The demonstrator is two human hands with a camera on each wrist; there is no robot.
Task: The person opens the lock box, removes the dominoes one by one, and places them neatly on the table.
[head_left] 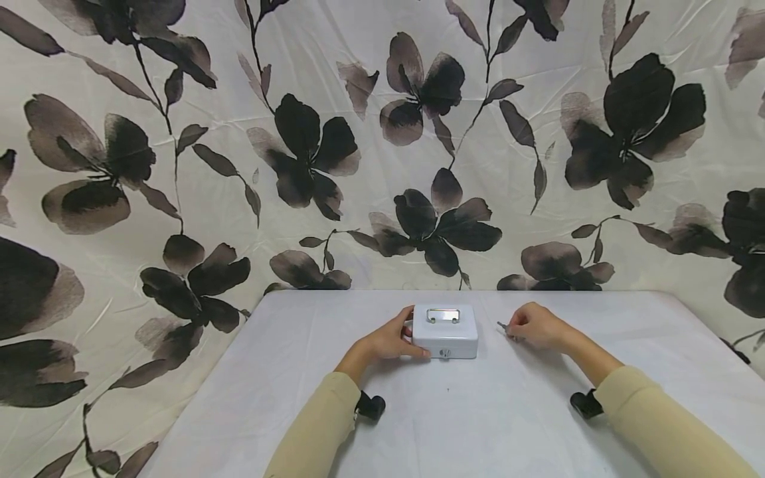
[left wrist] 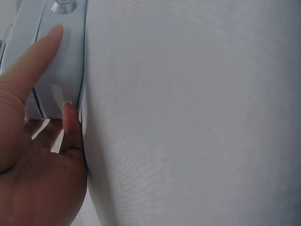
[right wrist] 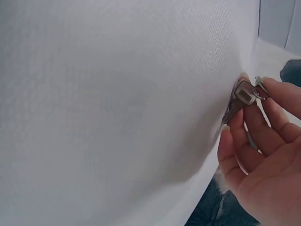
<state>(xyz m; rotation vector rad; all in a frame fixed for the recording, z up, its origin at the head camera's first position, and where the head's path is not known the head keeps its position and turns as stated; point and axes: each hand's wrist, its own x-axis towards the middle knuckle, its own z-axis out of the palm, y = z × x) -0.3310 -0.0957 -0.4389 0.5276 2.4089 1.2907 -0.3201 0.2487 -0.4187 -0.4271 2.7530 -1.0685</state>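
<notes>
A flowered cloth hangs behind the white table, where a white box sits near the far edge. My left hand grips its left side, thumb on the front; my right hand, apart from its right side, pinches tightly. A metal handle tops the box. That pinch holds keys. The lock sits in front, near my left thumb.

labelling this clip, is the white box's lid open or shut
Shut: the lid sits level on the box's base, with no gap between them in the head or left wrist view. Whether locked, I cannot tell.
</notes>
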